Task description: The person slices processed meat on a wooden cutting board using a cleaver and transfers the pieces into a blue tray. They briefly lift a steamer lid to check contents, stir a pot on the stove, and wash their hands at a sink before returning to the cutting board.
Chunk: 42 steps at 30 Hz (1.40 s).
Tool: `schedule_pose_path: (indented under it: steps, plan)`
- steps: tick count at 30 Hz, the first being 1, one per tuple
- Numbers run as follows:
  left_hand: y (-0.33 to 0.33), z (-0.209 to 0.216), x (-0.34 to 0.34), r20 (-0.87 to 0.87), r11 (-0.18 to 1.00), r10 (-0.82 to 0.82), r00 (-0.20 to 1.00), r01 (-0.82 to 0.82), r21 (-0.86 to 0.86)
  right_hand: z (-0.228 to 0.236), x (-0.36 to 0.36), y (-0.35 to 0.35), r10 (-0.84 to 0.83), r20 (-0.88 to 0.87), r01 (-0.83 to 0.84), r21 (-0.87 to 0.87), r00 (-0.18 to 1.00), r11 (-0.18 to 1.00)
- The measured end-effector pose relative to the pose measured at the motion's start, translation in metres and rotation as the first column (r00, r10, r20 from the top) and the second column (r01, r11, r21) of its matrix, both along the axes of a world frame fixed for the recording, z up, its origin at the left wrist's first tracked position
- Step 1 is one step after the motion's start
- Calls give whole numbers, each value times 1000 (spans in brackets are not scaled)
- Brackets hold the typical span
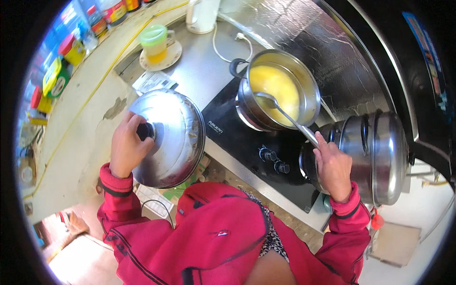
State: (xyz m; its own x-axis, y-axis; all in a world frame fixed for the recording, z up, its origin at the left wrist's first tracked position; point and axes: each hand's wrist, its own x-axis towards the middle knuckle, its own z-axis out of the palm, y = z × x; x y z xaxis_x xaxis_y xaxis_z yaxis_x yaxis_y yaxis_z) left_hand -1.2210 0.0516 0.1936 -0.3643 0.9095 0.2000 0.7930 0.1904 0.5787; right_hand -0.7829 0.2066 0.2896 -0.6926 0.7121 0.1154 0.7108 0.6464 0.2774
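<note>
My left hand [127,148] grips the black knob of a shiny steel pot lid [173,137], holding it off to the left of the stove. My right hand [332,167] holds the handle of a long metal ladle [285,114] whose bowl dips into yellow liquid inside an open steel pot [280,90]. The pot stands on a black gas stove [247,142]. Both arms wear red sleeves.
A large lidded steel pot [375,152] sits on the stove's right burner, beside my right hand. Foil lines the wall behind. A green-lidded cup on a saucer [156,45], a white kettle [202,16] and colourful jars [71,50] stand on the counter at the back left.
</note>
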Motion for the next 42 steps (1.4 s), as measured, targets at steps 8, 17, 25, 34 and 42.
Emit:
schedule_pose_path:
  steps: [8,17,25,34,42]
  plan:
    - [-25,-15,-8,30,996,83,996,-84,7,-40,-28,44,-66,151,34,204,986,978]
    - [-35,-19,-10,17,992,123,992,-123,-6,-41,-8,62,-153,226,95,249,962,964]
    - [-31,-7,-7,11,995,95,995,-95,-17,23,7,28,-168,254,159,54,953,986]
    - [-23,1,1,-10,999,52,999,-52,6,53,17,20,-145,84,159,-186,986,970]
    - [-20,6,6,6,999,50,999,-50,-17,-12,-7,42,-159,-44,156,-58,986,986]
